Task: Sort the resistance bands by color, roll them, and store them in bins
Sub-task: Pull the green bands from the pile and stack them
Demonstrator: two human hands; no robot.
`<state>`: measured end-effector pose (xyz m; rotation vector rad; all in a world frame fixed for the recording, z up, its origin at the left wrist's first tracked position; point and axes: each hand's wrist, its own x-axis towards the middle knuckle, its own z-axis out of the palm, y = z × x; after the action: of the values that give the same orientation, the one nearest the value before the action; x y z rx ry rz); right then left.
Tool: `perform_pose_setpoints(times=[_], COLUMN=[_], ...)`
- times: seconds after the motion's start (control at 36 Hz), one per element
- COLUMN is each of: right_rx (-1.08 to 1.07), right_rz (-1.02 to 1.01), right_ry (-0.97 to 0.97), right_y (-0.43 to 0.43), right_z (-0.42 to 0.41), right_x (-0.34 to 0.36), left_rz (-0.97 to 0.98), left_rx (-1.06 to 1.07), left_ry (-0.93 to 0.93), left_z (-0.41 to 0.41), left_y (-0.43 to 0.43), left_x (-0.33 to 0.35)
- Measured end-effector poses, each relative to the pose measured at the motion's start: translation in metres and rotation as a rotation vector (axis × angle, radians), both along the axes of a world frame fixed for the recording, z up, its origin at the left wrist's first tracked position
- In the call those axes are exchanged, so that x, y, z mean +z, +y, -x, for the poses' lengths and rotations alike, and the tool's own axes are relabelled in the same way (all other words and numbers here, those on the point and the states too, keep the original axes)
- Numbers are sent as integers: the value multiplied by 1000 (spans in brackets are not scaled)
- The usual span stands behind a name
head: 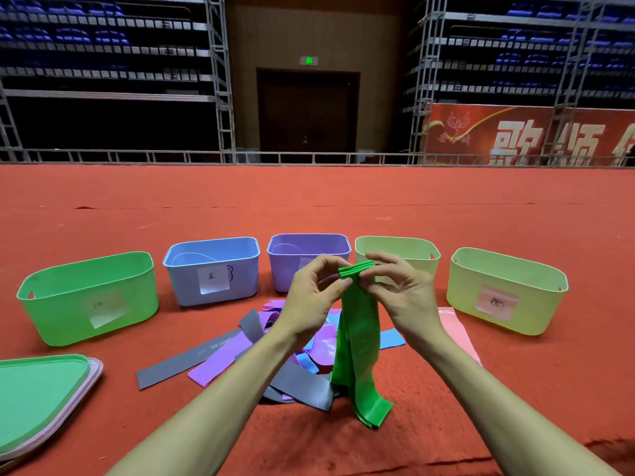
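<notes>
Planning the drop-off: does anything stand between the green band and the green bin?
Nothing visible does. The left hand and right hand hold the green band; the green bin stands open at far left.

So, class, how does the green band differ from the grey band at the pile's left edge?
The green band hangs folded, pinched at its top by the left hand and right hand; the grey band lies flat on the red floor, untouched. Both are long flat strips.
</notes>
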<state>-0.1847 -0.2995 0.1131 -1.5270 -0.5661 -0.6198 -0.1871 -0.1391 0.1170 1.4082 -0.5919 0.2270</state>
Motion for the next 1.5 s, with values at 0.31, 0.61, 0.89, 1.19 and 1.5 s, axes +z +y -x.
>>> perform_pose_setpoints(times=[0.31, 0.61, 0.89, 1.19, 1.5], right_rx=[-91, -78, 4, -48, 136], right_rz=[79, 64, 42, 83, 29], right_ry=[-20, -22, -59, -67, -16], right_y=[0, -2, -4, -6, -8], right_z=[-4, -4, -1, -1, -1], right_x=[4, 3, 4, 2, 1], left_rz=[-116, -274, -157, -153, -96], left_rx=[74, 181, 154, 118, 174], left_ry=[-86, -151, -47, 40, 11], left_z=[-5, -10, -7, -3, -3], left_y=[5, 7, 1, 0, 1], left_x=[6, 11, 19, 22, 27])
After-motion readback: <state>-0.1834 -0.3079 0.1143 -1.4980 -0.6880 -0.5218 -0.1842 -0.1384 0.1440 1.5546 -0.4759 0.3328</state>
